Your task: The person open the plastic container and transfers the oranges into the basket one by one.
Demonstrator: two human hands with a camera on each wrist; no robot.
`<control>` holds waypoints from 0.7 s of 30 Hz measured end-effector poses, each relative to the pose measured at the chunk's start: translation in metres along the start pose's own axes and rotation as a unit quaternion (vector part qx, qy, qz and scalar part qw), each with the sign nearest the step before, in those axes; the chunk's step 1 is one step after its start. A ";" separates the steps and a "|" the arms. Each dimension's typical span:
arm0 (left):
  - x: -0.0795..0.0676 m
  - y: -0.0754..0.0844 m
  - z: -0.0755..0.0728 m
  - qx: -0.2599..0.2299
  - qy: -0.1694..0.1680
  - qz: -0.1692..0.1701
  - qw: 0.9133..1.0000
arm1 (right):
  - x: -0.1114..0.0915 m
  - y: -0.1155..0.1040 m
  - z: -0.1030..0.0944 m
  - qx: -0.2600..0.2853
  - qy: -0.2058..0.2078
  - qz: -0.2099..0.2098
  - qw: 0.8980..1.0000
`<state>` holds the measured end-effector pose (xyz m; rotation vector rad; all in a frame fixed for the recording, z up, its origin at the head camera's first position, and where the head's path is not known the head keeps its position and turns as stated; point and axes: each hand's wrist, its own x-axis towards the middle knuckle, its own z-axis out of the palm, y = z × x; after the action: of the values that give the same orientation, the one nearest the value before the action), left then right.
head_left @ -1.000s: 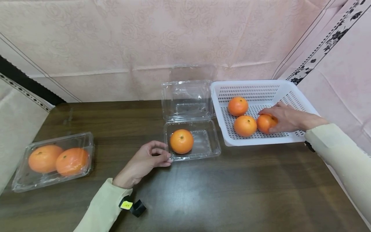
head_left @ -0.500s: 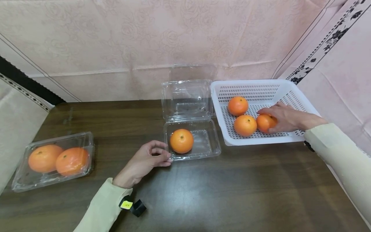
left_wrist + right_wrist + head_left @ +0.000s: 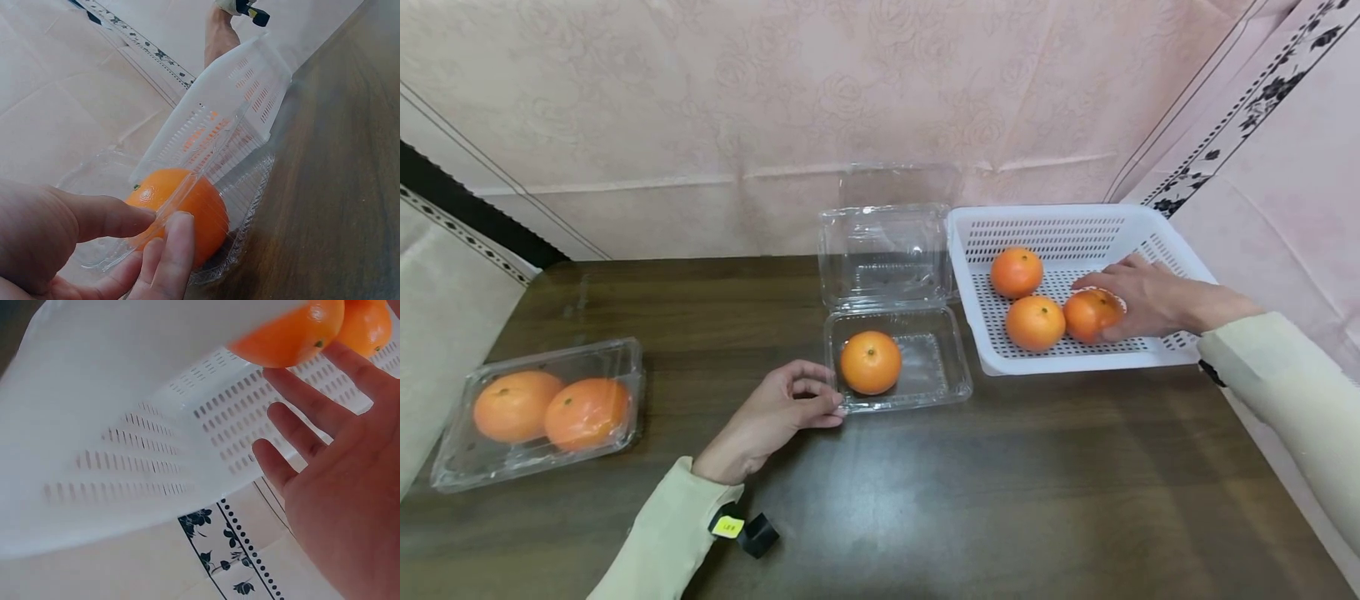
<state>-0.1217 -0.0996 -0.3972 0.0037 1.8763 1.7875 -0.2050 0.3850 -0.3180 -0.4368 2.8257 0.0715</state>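
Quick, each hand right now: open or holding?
Left hand: closed, pinching the rim of the clear container.
Right hand: open, fingers extended by an orange in the white basket.

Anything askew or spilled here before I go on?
Nothing looks spilled or damaged. Only the clear plastic box with two oranges looks slightly askew, turned at an angle to the far edge of the brown wood-grain table.
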 end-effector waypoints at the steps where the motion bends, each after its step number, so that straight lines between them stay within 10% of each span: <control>1: 0.000 0.000 0.000 0.000 0.001 0.000 1.000 | 0.000 0.000 -0.001 -0.002 0.001 -0.002 1.000; 21: 0.000 0.000 0.000 0.005 0.000 0.002 1.000 | -0.006 -0.028 -0.029 -0.034 0.026 -0.047 0.998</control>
<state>-0.1221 -0.0999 -0.3973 0.0118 1.8870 1.7816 -0.1990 0.3576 -0.2882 -0.5938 2.8561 0.1403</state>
